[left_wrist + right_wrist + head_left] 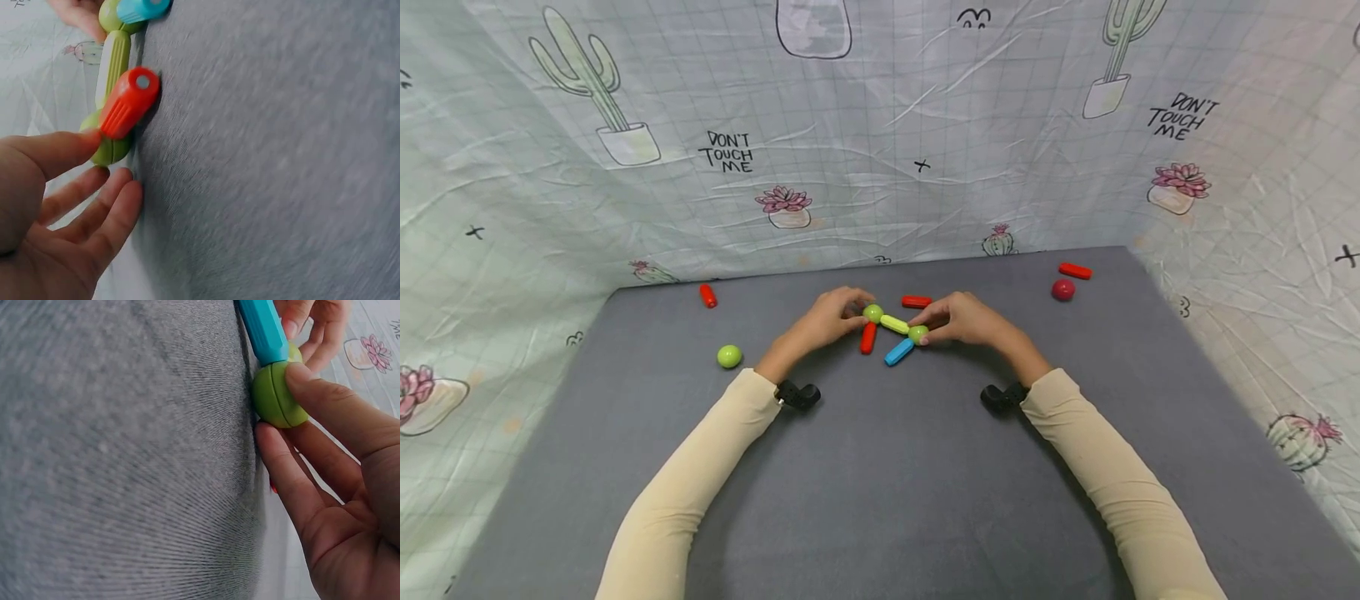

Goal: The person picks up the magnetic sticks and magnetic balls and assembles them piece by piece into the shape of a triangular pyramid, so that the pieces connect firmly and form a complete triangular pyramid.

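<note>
Near the back middle of the grey surface, my left hand (833,317) holds a green ball (873,313) between thumb and fingers. In the left wrist view, the thumb tip lies by the base of a red rod (130,103) joined to that ball. A yellow-green rod (894,324) spans from it to a second green ball (275,394). My right hand (967,319) pinches this second ball, thumb on one side and fingers on the other. From it a blue rod (899,352) points toward the front. The balls' far sides are partly hidden.
Just behind the joined pieces lies a loose red rod (916,302). To the left are another red rod (708,296) and a loose green ball (729,357). At the back right sit a dark red ball (1063,289) and a red rod (1075,271). A printed cloth (865,167) hangs behind.
</note>
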The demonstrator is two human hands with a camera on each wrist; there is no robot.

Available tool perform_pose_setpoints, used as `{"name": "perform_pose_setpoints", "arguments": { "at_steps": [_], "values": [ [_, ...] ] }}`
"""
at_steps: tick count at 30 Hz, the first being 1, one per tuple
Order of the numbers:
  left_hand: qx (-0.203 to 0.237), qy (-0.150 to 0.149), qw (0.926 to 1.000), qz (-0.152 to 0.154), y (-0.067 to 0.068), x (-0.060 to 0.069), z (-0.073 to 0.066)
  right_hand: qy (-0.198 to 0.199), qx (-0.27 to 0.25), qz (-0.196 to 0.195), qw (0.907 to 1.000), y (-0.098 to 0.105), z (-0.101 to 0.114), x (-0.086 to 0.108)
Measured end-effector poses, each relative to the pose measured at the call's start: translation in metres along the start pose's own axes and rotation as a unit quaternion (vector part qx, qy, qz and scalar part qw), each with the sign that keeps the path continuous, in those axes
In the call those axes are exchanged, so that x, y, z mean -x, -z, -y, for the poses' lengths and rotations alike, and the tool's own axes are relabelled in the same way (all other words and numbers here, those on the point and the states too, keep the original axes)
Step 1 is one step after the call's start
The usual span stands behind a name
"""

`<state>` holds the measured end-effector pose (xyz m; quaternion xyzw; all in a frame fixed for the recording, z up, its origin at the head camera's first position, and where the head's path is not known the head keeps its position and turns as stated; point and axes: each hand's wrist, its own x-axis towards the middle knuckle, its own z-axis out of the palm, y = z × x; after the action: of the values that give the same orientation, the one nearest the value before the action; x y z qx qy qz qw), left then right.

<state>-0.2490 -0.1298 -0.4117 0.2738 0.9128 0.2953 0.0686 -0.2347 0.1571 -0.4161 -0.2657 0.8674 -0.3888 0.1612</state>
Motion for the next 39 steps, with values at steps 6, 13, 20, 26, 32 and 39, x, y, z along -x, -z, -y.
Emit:
{"name": "perform_pose_setpoints", "arguments": {
  "at_steps": [6,13,20,26,32,39],
  "values": [
    [0.012,-0.009,0.9997,-0.019,-0.0027,0.0008,-0.0011,0.001,0.004,-0.002,1.0000,-0.0002,0.0010,0.0006],
    [0.036,0.004,0.9991,-0.023,-0.0027,0.0015,0.0021,-0.001,0.034,-0.013,0.9994,-0.0002,0.0016,0.0001],
    [0.044,0.018,0.9986,-0.025,-0.0031,0.0012,0.0011,0.000,0.043,-0.018,0.9989,0.0007,0.0025,0.0006],
    [0.049,0.030,0.9983,-0.012,-0.0011,0.0014,0.0000,0.005,0.058,-0.026,0.9980,0.0006,0.0005,-0.0023],
    [0.051,0.029,0.9982,-0.009,-0.0006,0.0023,0.0005,0.005,0.063,-0.031,0.9975,0.0007,-0.0003,-0.0033],
    [0.046,0.024,0.9984,-0.021,-0.0024,0.0016,0.0020,0.001,0.058,-0.029,0.9979,0.0022,0.0001,-0.0034]
  ]
}}
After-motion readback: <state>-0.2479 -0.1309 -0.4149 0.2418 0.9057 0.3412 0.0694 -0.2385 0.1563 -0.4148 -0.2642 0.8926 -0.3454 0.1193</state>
